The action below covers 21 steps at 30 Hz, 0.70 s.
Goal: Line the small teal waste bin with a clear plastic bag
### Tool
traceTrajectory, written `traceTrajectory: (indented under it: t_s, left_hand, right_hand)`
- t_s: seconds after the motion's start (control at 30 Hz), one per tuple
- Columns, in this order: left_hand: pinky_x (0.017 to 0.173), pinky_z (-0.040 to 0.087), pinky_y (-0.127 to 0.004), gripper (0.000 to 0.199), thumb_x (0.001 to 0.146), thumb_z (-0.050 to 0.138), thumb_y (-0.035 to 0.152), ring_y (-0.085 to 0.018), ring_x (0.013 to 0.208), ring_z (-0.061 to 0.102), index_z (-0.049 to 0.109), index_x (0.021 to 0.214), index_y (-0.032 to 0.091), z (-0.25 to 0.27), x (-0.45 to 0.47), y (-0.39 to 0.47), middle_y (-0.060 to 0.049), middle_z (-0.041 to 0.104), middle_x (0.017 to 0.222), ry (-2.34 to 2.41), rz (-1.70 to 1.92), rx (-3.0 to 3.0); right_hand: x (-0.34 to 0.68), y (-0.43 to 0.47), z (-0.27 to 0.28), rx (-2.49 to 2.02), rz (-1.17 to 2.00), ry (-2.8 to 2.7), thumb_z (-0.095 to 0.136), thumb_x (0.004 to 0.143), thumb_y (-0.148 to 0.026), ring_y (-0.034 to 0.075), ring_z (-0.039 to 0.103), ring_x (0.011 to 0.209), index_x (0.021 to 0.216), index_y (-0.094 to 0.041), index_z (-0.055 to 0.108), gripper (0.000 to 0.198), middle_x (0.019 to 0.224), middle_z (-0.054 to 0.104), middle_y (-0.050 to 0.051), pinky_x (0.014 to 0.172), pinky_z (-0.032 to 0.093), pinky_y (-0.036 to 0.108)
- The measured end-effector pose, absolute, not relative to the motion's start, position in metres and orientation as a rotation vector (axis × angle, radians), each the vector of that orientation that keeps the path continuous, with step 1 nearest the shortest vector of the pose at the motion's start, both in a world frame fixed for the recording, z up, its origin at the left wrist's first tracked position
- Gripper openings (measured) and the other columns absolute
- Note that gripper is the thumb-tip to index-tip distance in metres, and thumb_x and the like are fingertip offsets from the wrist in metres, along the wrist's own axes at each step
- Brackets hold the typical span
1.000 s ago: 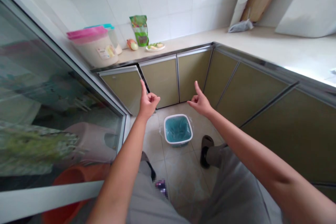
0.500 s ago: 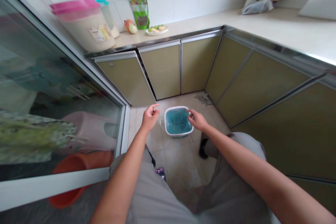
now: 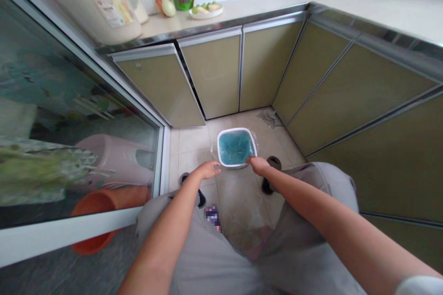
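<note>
A small blue trash can [image 3: 237,130] with a white rim stands upright on the floor between my feet. A thin clear plastic bag [image 3: 236,147] lines it, and its edge is folded over the rim and sticks out at the sides. My right hand [image 3: 259,165] is closed on the rim at the near right corner, with fingertips just inside. Close to the near left corner is my left hand [image 3: 208,170], its thumb and fingers apart; I cannot tell whether the fingertips touch the rim.
Cabinets [image 3: 211,78] enclose the floor behind and on the right. A glass sliding door [image 3: 162,161] borders the left. A crumpled grey cloth or bag [image 3: 270,117] lies by the corner. On the counter [image 3: 263,7] stand a pink-lidded container [image 3: 93,9], onions [image 3: 165,4] and a plate [image 3: 206,15].
Both hands have come down and nearer to me, to the near side of the trash can. My left fingers have spread; my right hand has taken hold of the rim. The view has tilted down.
</note>
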State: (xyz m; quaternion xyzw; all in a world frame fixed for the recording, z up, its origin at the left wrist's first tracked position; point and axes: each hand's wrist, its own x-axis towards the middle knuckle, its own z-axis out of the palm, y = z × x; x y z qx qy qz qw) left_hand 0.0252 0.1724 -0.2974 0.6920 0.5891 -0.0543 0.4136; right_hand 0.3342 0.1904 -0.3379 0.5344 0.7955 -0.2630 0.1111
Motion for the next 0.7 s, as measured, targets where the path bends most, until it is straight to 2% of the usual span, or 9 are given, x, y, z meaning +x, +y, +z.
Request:
traceTrajectory:
  t_s: [0.13,0.27,0.37,0.47,0.57,0.7]
  left_hand:
    - [0.092,0.053,-0.03,0.051,0.089,0.069,0.035,-0.025,0.102,0.074,0.068,0.137,0.02,-0.312,0.024,0.169,-0.009,0.079,0.112,1.486,-0.297,1.75]
    - [0.099,0.052,-0.033,0.054,0.085,0.074,0.036,-0.029,0.112,0.072,0.069,0.136,0.02,-0.324,0.031,0.166,-0.011,0.077,0.12,1.465,-0.311,1.726]
    - [0.106,0.049,-0.035,0.061,0.08,0.079,0.036,-0.032,0.126,0.066,0.067,0.138,0.023,-0.331,0.037,0.163,-0.012,0.071,0.134,1.453,-0.307,1.751]
    - [0.113,0.044,-0.035,0.072,0.082,0.077,0.036,-0.031,0.136,0.058,0.057,0.15,0.025,-0.334,0.04,0.162,-0.012,0.062,0.147,1.436,-0.35,1.77]
    - [0.115,0.042,-0.037,0.081,0.081,0.078,0.035,-0.032,0.139,0.055,0.049,0.156,0.025,-0.335,0.042,0.161,-0.013,0.057,0.151,1.445,-0.353,1.751]
    - [0.115,0.043,-0.04,0.083,0.077,0.081,0.033,-0.033,0.139,0.056,0.05,0.154,0.026,-0.336,0.042,0.16,-0.013,0.057,0.151,1.461,-0.328,1.739]
  right_hand:
    - [0.336,0.192,-0.342,1.567,-0.771,2.34,0.052,0.089,-0.001,0.027,0.069,0.113,0.127,-0.025,0.074,0.051,0.13,0.07,0.012,0.092,0.049,0.028]
    - [0.338,0.192,-0.348,1.596,-0.811,2.352,0.052,0.088,-0.001,0.027,0.068,0.116,0.128,-0.026,0.074,0.052,0.131,0.07,0.012,0.093,0.049,0.029]
    - [0.339,0.192,-0.348,1.678,-0.868,2.332,0.053,0.089,-0.003,0.027,0.067,0.119,0.127,-0.026,0.075,0.05,0.13,0.071,0.011,0.096,0.048,0.029]
    - [0.339,0.194,-0.342,1.729,-0.886,2.328,0.055,0.09,-0.007,0.027,0.067,0.117,0.123,-0.028,0.077,0.045,0.127,0.073,0.01,0.094,0.049,0.029]
    - [0.339,0.196,-0.328,1.729,-0.89,2.363,0.055,0.09,-0.008,0.026,0.069,0.114,0.117,-0.029,0.079,0.042,0.124,0.075,0.007,0.091,0.05,0.029]
    - [0.34,0.201,-0.301,1.756,-0.917,2.423,0.055,0.089,-0.006,0.024,0.068,0.112,0.112,-0.028,0.08,0.041,0.119,0.076,0.005,0.091,0.049,0.027]
